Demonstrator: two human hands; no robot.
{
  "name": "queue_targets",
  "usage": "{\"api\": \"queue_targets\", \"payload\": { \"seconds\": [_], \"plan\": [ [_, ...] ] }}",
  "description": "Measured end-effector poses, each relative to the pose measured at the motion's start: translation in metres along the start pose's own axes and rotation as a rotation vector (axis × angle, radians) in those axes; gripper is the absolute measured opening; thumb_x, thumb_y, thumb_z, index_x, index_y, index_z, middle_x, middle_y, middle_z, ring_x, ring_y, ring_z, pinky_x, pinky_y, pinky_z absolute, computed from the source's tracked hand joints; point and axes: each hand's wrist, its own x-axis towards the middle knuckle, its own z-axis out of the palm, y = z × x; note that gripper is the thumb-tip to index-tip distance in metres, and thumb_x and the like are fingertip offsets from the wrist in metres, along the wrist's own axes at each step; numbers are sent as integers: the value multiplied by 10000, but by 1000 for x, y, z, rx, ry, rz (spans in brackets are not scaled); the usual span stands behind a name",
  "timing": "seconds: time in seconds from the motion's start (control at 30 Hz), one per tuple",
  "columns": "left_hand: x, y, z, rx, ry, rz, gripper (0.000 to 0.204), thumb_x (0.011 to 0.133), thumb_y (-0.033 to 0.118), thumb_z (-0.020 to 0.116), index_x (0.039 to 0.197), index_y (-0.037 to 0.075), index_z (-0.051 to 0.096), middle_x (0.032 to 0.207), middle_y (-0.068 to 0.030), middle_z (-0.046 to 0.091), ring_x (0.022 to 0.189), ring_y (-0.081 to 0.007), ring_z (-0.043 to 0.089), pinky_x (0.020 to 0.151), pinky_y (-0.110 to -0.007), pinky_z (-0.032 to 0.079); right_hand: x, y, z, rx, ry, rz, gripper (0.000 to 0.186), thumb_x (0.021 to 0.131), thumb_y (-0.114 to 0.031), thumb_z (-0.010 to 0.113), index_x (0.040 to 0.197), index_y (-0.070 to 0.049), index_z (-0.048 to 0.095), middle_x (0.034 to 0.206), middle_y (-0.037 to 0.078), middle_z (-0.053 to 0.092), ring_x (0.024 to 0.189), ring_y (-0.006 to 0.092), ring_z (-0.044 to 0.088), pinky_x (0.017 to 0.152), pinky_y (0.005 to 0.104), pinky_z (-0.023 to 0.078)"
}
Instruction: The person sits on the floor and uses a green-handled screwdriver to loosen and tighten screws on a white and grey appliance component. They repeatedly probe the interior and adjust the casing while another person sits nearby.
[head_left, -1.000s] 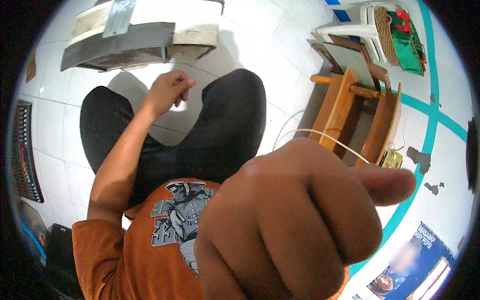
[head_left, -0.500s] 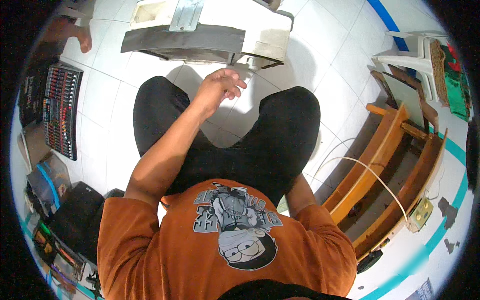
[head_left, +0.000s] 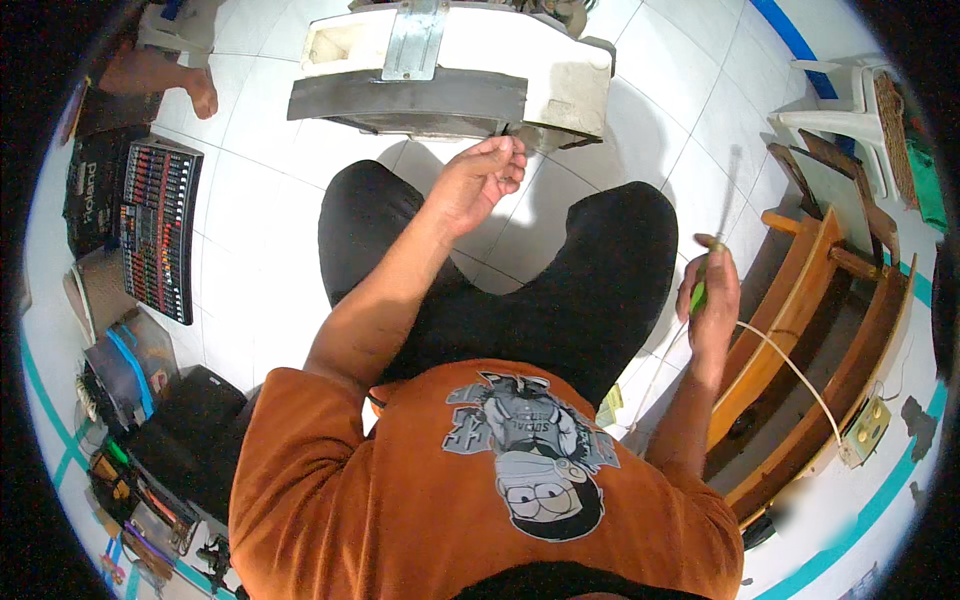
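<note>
A bulky off-white machine housing (head_left: 565, 90) with a dark front panel (head_left: 410, 101) and a metal bracket (head_left: 415, 40) lies on the floor beyond my knees. Just below the panel's right end is my left hand (head_left: 480, 183), fingers curled and thumb pressed to the fingertips. Whatever it pinches, if anything, is too small to make out. Off to the right, beyond my right knee, my right hand (head_left: 712, 300) grips a screwdriver by its green handle (head_left: 698, 297). The blurred shaft (head_left: 732, 195) points up and away, clear of the housing.
A wooden frame (head_left: 770, 330) stands on the right, with a pale cable (head_left: 790, 365) running to a socket box (head_left: 866, 430). Behind it is a white plastic chair (head_left: 850, 125). An audio mixer (head_left: 160, 230) sits on the left, below another person's foot (head_left: 202, 93).
My right hand has come up from beside my hip into view, holding the screwdriver. The left hand's fingers have curled closer together near the housing. The whole view has shifted slightly.
</note>
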Motion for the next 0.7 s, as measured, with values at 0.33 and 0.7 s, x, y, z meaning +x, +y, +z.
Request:
{"api": "queue_targets", "payload": {
  "seconds": [0.33, 0.7],
  "plan": [
    [-11, 13, 11, -96, -124, 120, 121, 1086, 158, 635, 1066, 45, 673, 1000, -47, 667, 872, -157, 616, 766, -286, 476, -53, -69, 142, 12, -531, 339, 349, 1158, -346, 511, 1283, -48, 643, 730, -10, 546, 475, 66, 467, 400, 244, 352],
    [-10, 18, 6, 144, 83, 91, 143, 1082, 100, 623, 1112, -7, 713, 960, -45, 701, 752, -127, 647, 692, -273, 532, -52, -39, 153, 198, -611, 465, 449, 1156, -442, 472, 1308, -38, 595, 786, 21, 534, 479, 96, 472, 408, 252, 360]
  ]
}}
